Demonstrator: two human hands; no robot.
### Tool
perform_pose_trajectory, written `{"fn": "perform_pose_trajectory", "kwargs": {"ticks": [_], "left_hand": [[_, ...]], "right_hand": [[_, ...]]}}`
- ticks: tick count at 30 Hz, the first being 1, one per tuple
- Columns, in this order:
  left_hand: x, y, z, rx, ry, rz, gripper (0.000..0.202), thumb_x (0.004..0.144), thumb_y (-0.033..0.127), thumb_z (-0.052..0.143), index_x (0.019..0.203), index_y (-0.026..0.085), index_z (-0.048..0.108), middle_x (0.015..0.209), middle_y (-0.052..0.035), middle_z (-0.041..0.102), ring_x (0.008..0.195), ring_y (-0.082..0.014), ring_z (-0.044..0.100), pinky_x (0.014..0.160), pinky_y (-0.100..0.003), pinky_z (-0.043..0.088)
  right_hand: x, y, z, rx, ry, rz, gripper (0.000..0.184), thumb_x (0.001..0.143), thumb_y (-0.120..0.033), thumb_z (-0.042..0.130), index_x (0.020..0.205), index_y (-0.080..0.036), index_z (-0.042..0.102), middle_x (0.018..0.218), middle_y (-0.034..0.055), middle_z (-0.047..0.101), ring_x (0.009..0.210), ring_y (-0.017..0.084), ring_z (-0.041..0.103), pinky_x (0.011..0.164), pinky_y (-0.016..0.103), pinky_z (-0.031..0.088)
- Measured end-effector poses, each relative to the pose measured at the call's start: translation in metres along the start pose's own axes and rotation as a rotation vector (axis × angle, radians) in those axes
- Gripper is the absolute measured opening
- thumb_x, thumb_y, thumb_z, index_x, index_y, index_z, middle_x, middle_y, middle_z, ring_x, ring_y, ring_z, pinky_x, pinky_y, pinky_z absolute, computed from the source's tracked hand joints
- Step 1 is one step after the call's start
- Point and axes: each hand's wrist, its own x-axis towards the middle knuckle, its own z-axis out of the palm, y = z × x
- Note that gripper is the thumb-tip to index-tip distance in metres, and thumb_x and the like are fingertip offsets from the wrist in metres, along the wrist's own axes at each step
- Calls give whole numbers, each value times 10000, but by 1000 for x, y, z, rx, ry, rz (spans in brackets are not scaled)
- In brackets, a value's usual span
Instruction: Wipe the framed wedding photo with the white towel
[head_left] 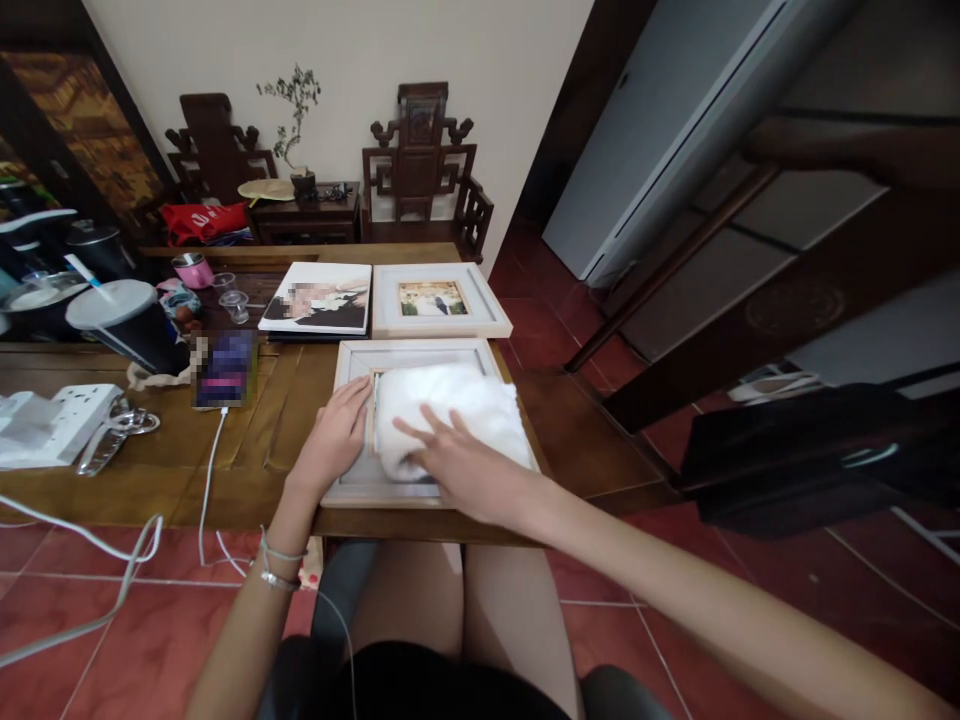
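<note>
A pale picture frame (352,497) lies flat at the front edge of the wooden table, its middle mostly hidden by a folded white cloth (480,400). My right hand (457,455) presses down on the cloth with its fingers spread. On the left part of the frame rests my left hand (337,430), fingers stretched out and lying flat, just beside the cloth. Behind, a second light frame (480,310) holding a small photo lies flat. Left of that one is a photo album (319,297) with a picture on its cover.
To the left stand a dark cup with a white lid (124,305), a phone (223,370) on a white cable, a hair clip (116,435) and a white power strip (67,420). A pink mug (193,270) is farther back. Carved wooden chairs (420,150) line the wall.
</note>
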Motion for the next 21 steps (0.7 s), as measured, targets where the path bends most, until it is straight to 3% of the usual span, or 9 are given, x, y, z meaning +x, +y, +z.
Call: {"fn": "perform_pose_trajectory", "kwargs": {"ticks": [3, 5, 10, 15, 18, 21], "left_hand": [[0, 3, -1, 0, -23, -17, 425, 959, 234, 336, 1335, 156, 518, 1432, -110, 490, 1363, -220, 399, 1155, -457, 299], [0, 4, -2, -10, -6, -11, 429, 969, 255, 324, 1339, 149, 513, 1464, -110, 451, 1393, -217, 353, 1170, -444, 270], [-1, 3, -3, -55, 60, 23, 468, 991, 332, 298, 1390, 144, 452, 1539, -110, 329, 1447, -217, 231, 1192, -424, 211], [1, 2, -3, -65, 95, 51, 512, 990, 370, 289, 1420, 115, 401, 1506, -147, 379, 1420, -218, 303, 1186, -427, 227], [2, 4, -6, -86, 137, 56, 511, 992, 379, 282, 1403, 113, 426, 1485, -148, 413, 1399, -209, 346, 1179, -419, 250], [2, 7, -8, -110, 150, 33, 529, 992, 387, 270, 1377, 77, 458, 1460, -163, 445, 1389, -218, 366, 1170, -414, 269]], "right_hand": [[-28, -22, -17, 145, -106, -63, 530, 716, 33, 448, 1142, -194, 666, 1520, 82, 360, 1391, 385, 282, 1038, 622, 358], [-31, -30, -24, 180, -113, -62, 514, 742, 31, 414, 1127, -193, 671, 1514, 74, 372, 1397, 349, 288, 1057, 598, 353], [17, -20, -15, -43, 36, 136, 503, 775, 23, 469, 1209, -168, 636, 1545, 113, 301, 1410, 389, 229, 1089, 622, 271], [80, 6, -16, -208, 170, 235, 453, 870, -21, 405, 1248, -158, 615, 1562, 110, 253, 1417, 418, 173, 1065, 687, 240], [90, 4, -15, -215, 173, 189, 425, 899, -67, 394, 1254, -151, 611, 1553, 118, 279, 1406, 430, 196, 1053, 692, 254], [73, -11, -3, -198, 145, 84, 379, 865, -111, 499, 1213, -166, 639, 1528, 132, 335, 1378, 441, 261, 1038, 673, 297]]}}
